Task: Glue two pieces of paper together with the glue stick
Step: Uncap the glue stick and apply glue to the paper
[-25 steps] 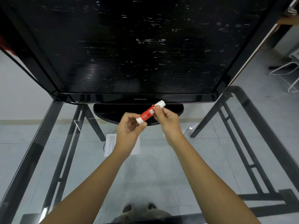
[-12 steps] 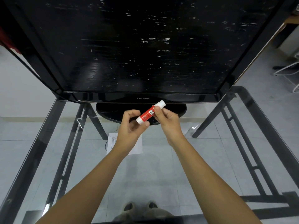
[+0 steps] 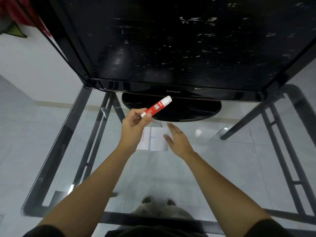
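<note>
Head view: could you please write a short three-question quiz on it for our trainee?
1. Multiple choice: which hand holds the glue stick? A the left, B the right, C neither.
2. True or false: the right hand is closed around a sheet.
3. Fill in the blank: the two papers lie side by side on a ___ table.

Key
1. A: the left hand grips its lower end.
2. False: it is open, fingers spread, over the papers.
3. Glass: the floor and the person's feet show through it.
</note>
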### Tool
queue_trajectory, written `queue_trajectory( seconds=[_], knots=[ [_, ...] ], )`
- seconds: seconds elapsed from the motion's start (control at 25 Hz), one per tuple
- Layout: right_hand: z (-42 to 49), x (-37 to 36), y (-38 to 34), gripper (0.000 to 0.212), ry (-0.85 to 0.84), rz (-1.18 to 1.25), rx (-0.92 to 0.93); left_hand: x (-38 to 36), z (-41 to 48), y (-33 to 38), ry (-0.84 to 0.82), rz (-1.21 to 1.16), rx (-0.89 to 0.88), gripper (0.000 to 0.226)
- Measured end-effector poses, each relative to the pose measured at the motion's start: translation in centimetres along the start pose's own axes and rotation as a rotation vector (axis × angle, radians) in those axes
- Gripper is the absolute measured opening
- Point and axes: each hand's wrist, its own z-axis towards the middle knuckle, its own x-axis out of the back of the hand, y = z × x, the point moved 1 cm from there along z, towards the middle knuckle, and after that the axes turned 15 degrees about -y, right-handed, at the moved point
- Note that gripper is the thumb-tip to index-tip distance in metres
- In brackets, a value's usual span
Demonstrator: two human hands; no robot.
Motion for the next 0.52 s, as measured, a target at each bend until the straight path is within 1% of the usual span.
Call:
queue_trajectory(
  seconds=[0.08,0.16,0.36,0.52],
  knots=[
    [0.3,-2.9,1.4,0.055,-0.132,-0.279,-0.004,0.8,-0.5,-0.2,0.023,0.018,0.017,0.014],
    [0.4,-4.6,2.3,0.052,-0.189,-0.423,0.004,1.3,-0.9,-0.6,0.046,0.051,0.041,0.013],
    [-2.1,-5.2,4.3,0.044,-0.162,-0.424,0.025,1.7,-1.9,-2.9,0.047,0.083,0.139,0.010],
    [-5.0,-5.1,6.6,0.045,-0.133,-0.419,0.004,1.8,-3.0,-6.4,-0.028,0.134,0.293,0.012]
  ],
)
